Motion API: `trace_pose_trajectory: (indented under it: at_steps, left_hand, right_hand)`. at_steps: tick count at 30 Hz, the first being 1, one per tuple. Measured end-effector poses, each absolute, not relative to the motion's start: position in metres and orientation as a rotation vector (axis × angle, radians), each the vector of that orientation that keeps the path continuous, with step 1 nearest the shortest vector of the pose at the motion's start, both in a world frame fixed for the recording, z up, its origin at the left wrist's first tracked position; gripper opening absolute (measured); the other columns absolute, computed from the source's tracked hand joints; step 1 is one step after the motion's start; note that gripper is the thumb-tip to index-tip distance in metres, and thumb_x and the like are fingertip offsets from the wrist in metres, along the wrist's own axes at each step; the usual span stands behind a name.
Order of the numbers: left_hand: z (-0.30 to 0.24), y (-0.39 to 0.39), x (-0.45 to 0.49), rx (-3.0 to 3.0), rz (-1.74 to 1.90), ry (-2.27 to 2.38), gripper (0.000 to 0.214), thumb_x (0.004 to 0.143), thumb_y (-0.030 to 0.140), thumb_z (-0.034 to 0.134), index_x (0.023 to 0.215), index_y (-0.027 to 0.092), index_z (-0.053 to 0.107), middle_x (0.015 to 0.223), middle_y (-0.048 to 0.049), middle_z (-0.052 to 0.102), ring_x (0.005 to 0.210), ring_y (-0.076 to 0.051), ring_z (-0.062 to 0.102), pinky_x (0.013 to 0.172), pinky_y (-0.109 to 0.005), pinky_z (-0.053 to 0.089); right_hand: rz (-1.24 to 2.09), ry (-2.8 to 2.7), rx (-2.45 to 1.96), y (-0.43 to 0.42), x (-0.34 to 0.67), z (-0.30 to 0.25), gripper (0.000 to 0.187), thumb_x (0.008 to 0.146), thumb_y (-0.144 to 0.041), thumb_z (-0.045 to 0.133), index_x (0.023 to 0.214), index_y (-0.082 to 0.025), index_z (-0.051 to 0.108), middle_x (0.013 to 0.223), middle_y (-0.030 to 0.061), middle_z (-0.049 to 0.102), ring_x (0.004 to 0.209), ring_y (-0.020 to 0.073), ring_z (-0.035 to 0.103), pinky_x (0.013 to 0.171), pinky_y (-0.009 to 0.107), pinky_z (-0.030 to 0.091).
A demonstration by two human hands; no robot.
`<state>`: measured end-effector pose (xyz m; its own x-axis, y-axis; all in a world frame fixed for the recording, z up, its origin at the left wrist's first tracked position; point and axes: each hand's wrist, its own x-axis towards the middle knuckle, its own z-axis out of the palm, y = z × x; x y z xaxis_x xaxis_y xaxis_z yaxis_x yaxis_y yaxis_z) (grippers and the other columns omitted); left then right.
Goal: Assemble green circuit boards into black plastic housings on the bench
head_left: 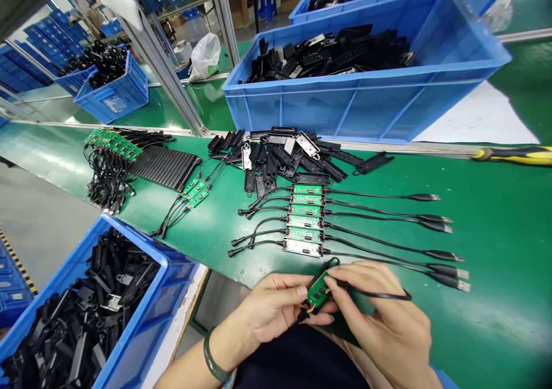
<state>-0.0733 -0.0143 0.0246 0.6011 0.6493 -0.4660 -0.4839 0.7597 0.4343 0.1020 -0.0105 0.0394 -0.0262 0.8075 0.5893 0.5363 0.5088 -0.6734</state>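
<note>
Gleaming green worktop point(500, 216), blue bins point(345, 110)

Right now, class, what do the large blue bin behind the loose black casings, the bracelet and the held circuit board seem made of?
Large blue bin: probably moulded plastic, semi-glossy; one-coloured, ribbed walls.
Bracelet: stone, glass or plastic, unclear; smooth, dark-green ring.
Circuit board: likely laminate, green-coated; flat, with dark components.

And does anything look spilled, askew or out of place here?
Mildly: loose black casings lie jumbled in front of the big blue bin, untidy against the neat row of cabled boards. Spilled or set there, I can't tell.
</note>
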Motion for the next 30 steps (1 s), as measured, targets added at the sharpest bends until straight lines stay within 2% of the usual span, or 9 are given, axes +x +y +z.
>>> trace_pose_trajectory:
  at_steps: [3,6,8,11,13,16,18,21,30]
  left_hand:
    - [0.025,-0.016,-0.072,0.264,0.668,0.627,0.046,0.077,0.026,0.081,0.118,0.011,0.069,0.105,-0.0146,0.073,0.096,-0.025,0.071,0.093,-0.04,0.051]
    - [0.026,-0.016,-0.07,0.303,0.687,0.649,0.045,0.079,0.028,0.079,0.12,0.011,0.068,0.106,-0.0148,0.073,0.096,-0.026,0.071,0.095,-0.045,0.05]
    - [0.026,-0.017,-0.068,0.354,0.716,0.683,0.042,0.08,0.03,0.078,0.117,0.011,0.068,0.104,-0.0145,0.073,0.094,-0.026,0.072,0.091,-0.044,0.053]
    - [0.027,-0.018,-0.064,0.505,0.758,0.759,0.038,0.081,0.037,0.077,0.106,0.011,0.066,0.093,-0.0105,0.073,0.081,-0.022,0.073,0.076,-0.036,0.059]
    - [0.029,-0.019,-0.062,0.653,0.78,0.851,0.036,0.083,0.041,0.074,0.1,0.012,0.062,0.085,-0.0065,0.071,0.072,-0.016,0.071,0.071,-0.03,0.058]
    - [0.034,-0.019,-0.062,0.863,0.771,0.989,0.033,0.089,0.045,0.065,0.095,0.013,0.057,0.078,-0.0041,0.068,0.067,-0.013,0.069,0.069,-0.025,0.057]
    - [0.038,-0.02,-0.062,0.981,0.731,1.049,0.03,0.092,0.043,0.06,0.094,0.013,0.056,0.077,-0.0049,0.069,0.069,-0.014,0.069,0.069,-0.025,0.056]
    - [0.042,-0.02,-0.063,1.16,0.661,1.124,0.021,0.094,0.034,0.054,0.095,0.014,0.056,0.08,-0.0068,0.071,0.072,-0.016,0.07,0.068,-0.024,0.055]
    - [0.044,-0.019,-0.068,1.426,0.604,1.203,0.007,0.092,0.018,0.049,0.092,0.018,0.056,0.079,-0.0013,0.07,0.067,-0.013,0.068,0.064,-0.019,0.049]
  right_hand:
    - [0.316,-1.704,-1.156,-0.012,0.102,0.039,0.026,0.081,-0.008,0.068,0.101,-0.025,0.066,0.083,0.0018,0.069,0.079,0.0201,0.063,0.074,0.036,0.051]
    - [0.324,-1.69,-1.244,-0.012,0.102,0.036,0.018,0.084,-0.013,0.066,0.097,-0.025,0.066,0.089,0.0039,0.065,0.083,0.0203,0.063,0.074,0.036,0.051]
    - [0.342,-1.673,-1.307,-0.011,0.1,0.033,0.012,0.086,-0.017,0.065,0.094,-0.025,0.067,0.095,0.0056,0.061,0.086,0.0203,0.062,0.073,0.034,0.052]
    - [0.416,-1.656,-1.33,-0.012,0.095,0.027,0.007,0.088,-0.021,0.063,0.09,-0.025,0.068,0.1,0.0068,0.057,0.091,0.0205,0.061,0.069,0.031,0.053]
    - [0.494,-1.621,-1.355,-0.015,0.092,0.023,0.011,0.088,-0.023,0.063,0.098,-0.026,0.067,0.101,0.0071,0.058,0.089,0.0205,0.062,0.069,0.031,0.055]
    - [0.705,-1.547,-1.402,-0.019,0.09,0.019,0.029,0.091,-0.027,0.058,0.119,-0.025,0.06,0.102,0.007,0.064,0.084,0.0189,0.065,0.068,0.029,0.057]
    - [0.88,-1.496,-1.399,-0.022,0.09,0.016,0.029,0.093,-0.027,0.054,0.121,-0.024,0.058,0.097,0.0051,0.067,0.076,0.0164,0.067,0.063,0.025,0.057]
    - [1.018,-1.432,-1.389,-0.024,0.09,0.013,0.021,0.092,-0.025,0.055,0.112,-0.022,0.06,0.084,0.0017,0.067,0.062,0.0138,0.066,0.053,0.022,0.057]
    - [0.891,-1.414,-1.386,-0.03,0.087,0.014,0.018,0.09,-0.02,0.056,0.107,-0.023,0.062,0.089,0.0031,0.068,0.065,0.014,0.068,0.054,0.021,0.059]
